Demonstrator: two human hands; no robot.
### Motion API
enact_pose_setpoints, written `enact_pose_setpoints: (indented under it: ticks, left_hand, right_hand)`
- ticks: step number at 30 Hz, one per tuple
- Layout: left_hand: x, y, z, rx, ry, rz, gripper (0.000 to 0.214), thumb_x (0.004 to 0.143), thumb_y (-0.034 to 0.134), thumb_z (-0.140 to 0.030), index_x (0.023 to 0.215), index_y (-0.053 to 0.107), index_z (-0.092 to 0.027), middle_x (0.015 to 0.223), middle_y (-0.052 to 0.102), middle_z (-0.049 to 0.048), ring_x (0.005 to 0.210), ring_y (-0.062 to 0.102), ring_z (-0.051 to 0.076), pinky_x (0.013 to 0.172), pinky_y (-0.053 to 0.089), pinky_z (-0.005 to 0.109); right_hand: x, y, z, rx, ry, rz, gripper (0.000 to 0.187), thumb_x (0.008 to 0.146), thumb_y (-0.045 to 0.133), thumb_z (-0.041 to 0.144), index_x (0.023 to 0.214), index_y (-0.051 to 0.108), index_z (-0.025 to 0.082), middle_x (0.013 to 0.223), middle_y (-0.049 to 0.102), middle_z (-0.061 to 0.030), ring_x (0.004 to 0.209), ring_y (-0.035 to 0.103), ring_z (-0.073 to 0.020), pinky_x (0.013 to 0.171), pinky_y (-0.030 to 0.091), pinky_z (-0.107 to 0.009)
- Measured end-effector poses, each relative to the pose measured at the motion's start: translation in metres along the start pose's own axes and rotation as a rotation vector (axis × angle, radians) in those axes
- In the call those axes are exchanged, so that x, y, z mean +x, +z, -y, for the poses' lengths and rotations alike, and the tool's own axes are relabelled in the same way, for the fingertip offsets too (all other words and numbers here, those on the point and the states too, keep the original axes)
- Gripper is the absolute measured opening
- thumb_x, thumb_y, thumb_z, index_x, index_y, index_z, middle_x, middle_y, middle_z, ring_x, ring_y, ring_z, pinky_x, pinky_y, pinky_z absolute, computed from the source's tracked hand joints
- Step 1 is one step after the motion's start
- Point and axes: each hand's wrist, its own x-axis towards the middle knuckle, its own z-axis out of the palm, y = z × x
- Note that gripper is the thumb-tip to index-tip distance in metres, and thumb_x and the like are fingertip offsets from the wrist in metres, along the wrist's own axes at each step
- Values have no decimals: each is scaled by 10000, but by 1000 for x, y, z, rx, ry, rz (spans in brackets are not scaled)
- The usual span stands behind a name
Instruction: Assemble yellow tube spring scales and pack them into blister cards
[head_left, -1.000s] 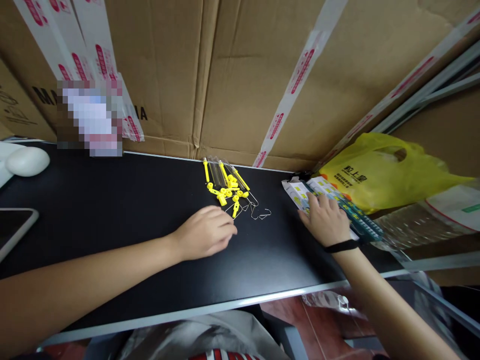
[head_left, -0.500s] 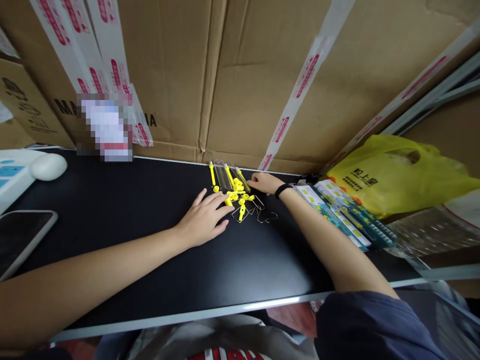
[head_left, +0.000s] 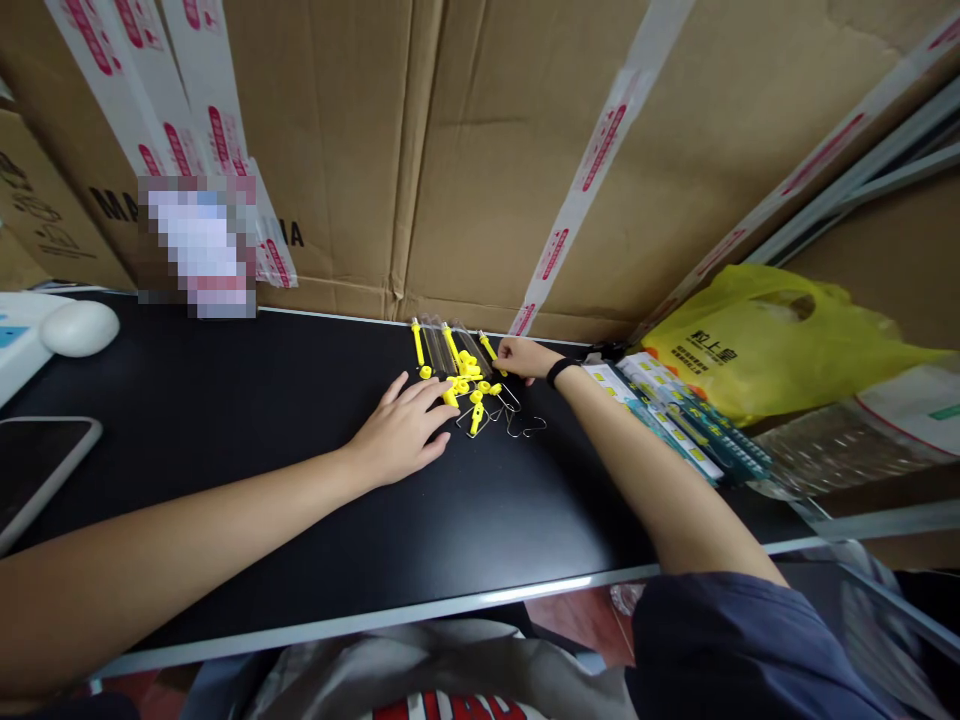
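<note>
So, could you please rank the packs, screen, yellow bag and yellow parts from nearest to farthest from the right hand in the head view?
1. Yellow parts: right beside the right hand, mostly on its left.
2. Packs: to its right.
3. Yellow bag: farther right.
4. Screen: at the view's left edge.

On the black table (head_left: 480, 530), the curled right hand (head_left: 525, 358) touches the rightmost of 3 yellow rods (head_left: 490, 349); the left hand (head_left: 397, 430) lies spread, fingertips at small yellow pieces (head_left: 466, 366).
</note>
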Motion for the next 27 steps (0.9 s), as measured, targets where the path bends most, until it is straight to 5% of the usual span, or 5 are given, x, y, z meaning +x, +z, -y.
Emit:
enact_pose_setpoints:
  ticks: [11, 14, 19, 23, 27]
  left_hand:
    - [-2, -1, 0, 61, 39, -72, 431, 907, 498, -254, 1335, 507, -205, 1476, 451, 104, 1384, 383, 261, 1161, 227, 529]
    - [-3, -6, -6, 176, 96, -178, 560, 880, 535, -216, 1425, 406, -225, 1541, 350, 115, 1431, 296, 282, 1164, 204, 532]
    - [-4, -12, -12, 333, 346, -297, 499, 909, 513, -175, 1390, 434, -281, 1380, 552, 82, 1294, 486, 244, 1116, 289, 499]
    - [-5, -8, -8, 335, 361, -277, 370, 941, 475, -176, 1308, 506, -209, 797, 679, 7, 737, 635, 157, 727, 494, 292]
    - [-6, -1, -4, 255, 276, -275, 246, 953, 459, -180, 1168, 581, -176, 753, 669, -4, 672, 634, 150, 602, 462, 250]
  right_hand:
    - [-54, 10, -10, 137, -73, -533, 83, 933, 422, 241, 861, 429, 202, 663, 505, 15, 576, 483, -118, 545, 399, -229]
    - [-90, 27, 0, 242, -375, -720, 103, 933, 455, 309, 895, 439, 215, 686, 525, 14, 571, 479, -123, 548, 396, -236]
    - [-132, 58, 27, 155, -842, -464, 59, 896, 524, 244, 848, 519, 210, 703, 604, -8, 572, 533, -119, 564, 416, -236]
    - [-134, 62, 30, 335, -856, -374, 96, 901, 561, 282, 886, 574, 187, 749, 639, -21, 611, 560, -114, 588, 444, -226]
    - [-125, 56, 21, 446, -790, -314, 152, 872, 614, 327, 877, 624, 175, 714, 617, -6, 571, 502, -98, 545, 415, -219]
